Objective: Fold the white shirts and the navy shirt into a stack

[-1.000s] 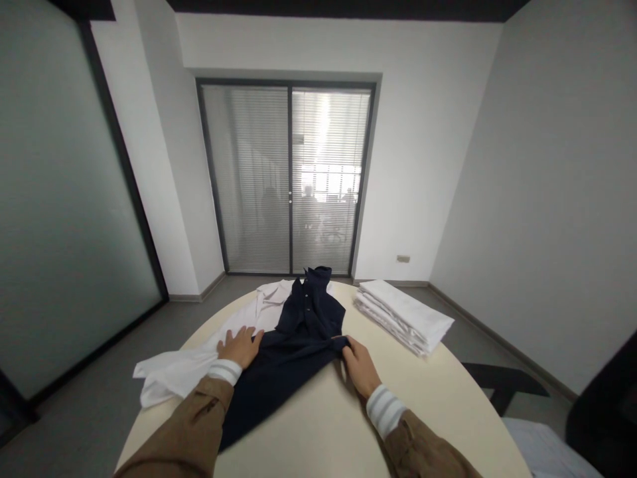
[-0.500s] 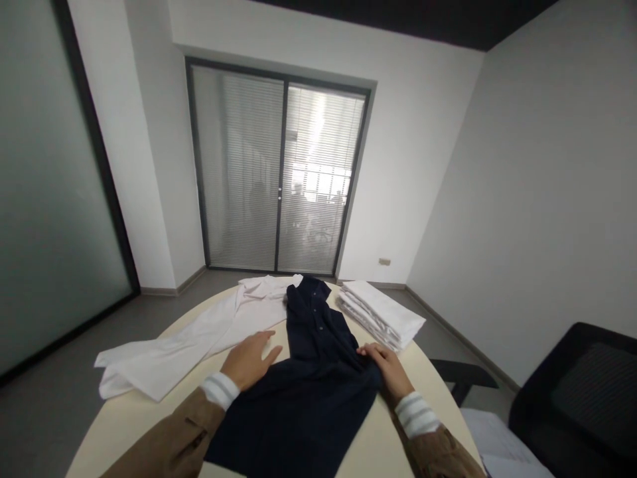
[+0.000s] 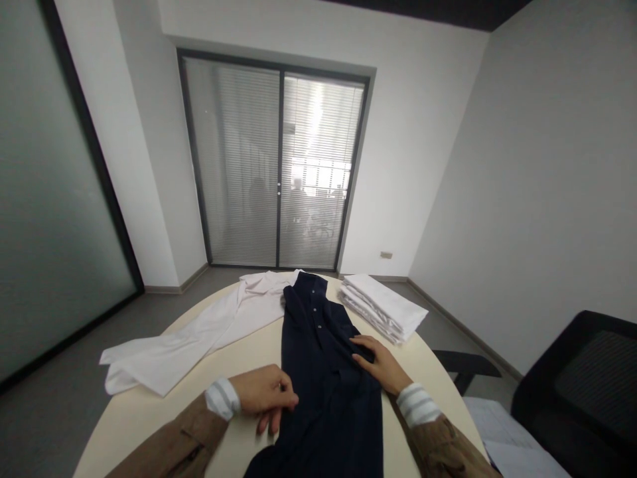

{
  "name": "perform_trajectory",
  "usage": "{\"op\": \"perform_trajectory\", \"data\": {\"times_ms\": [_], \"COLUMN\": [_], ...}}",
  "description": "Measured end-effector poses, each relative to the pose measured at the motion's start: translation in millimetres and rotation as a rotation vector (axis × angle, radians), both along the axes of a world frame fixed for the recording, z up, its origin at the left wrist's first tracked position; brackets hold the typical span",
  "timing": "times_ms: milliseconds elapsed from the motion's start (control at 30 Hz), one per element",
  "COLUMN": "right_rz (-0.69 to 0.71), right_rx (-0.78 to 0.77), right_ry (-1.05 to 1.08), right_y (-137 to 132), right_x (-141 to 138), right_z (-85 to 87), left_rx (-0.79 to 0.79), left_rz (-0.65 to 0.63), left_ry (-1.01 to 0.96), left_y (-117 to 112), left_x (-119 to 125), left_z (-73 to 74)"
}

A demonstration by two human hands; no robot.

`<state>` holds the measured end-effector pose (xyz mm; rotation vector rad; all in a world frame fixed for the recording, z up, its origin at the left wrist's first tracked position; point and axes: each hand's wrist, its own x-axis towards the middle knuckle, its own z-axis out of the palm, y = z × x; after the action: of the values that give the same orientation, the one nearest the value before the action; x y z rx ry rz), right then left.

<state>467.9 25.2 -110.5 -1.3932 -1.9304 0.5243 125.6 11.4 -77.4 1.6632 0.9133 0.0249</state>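
Note:
A navy shirt [image 3: 323,392] with a short row of buttons lies lengthwise on the round table, its collar end away from me. My left hand [image 3: 263,395] is at the shirt's left edge, thumb and forefinger pinched together on the cloth and the other fingers curled below. On the shirt's right side my right hand [image 3: 381,364] lies palm down, fingers spread over the fabric. The lower end of the shirt runs out of view at the bottom.
A white garment [image 3: 199,338] stretches across the table's left side, touching the shirt near its collar. White folded cloths [image 3: 383,305] are stacked at the right rim of the cream table [image 3: 239,358]. A black chair [image 3: 582,392] stands at the right, with papers [image 3: 507,438] beside it.
The shirt's wide left part has been brought inward, so its lower half is narrower. My left hand moved down and right and closed; the right hand flattened out on the cloth.

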Motion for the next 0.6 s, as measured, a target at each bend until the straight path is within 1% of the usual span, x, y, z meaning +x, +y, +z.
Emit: {"op": "perform_trajectory", "data": {"times_ms": [100, 133, 167, 200, 333, 400, 500, 600], "right_rz": [0.031, 0.044, 0.06, 0.079, 0.117, 0.111, 0.098, 0.087], "right_rx": [-0.005, -0.007, -0.004, -0.001, -0.006, -0.02, -0.034, -0.019], "right_ry": [-0.121, -0.152, -0.177, -0.198, -0.252, -0.257, -0.234, -0.217], "right_y": [-2.0, -2.4, -2.8, -3.1, -4.6, -5.1, -5.5, -4.7], "right_x": [-4.7, -6.2, -7.5, -8.8, -12.0, -12.6, -12.8, -11.9], "right_z": [-0.1, -0.2, -0.3, -0.2, 1.7, 2.7, 3.3, 1.9], "left_rx": [0.483, 0.615, 0.709, 0.771, 0.894, 0.937, 0.971, 0.926], "left_rz": [0.374, 0.458, 0.489, 0.47, 0.2, 0.145, 0.163, 0.258], "left_ry": [-0.119, -0.154, -0.174, -0.178, -0.076, -0.029, -0.022, -0.083], "left_y": [9.0, 10.3, 10.6, 10.1, 5.8, 5.5, 7.4, 11.7], "left_x": [5.2, 7.7, 10.4, 12.8, 18.1, 18.1, 17.5, 17.2], "left_z": [-0.8, -1.5, -2.7, -4.5, -16.1, -22.0, -27.0, -27.5]}}
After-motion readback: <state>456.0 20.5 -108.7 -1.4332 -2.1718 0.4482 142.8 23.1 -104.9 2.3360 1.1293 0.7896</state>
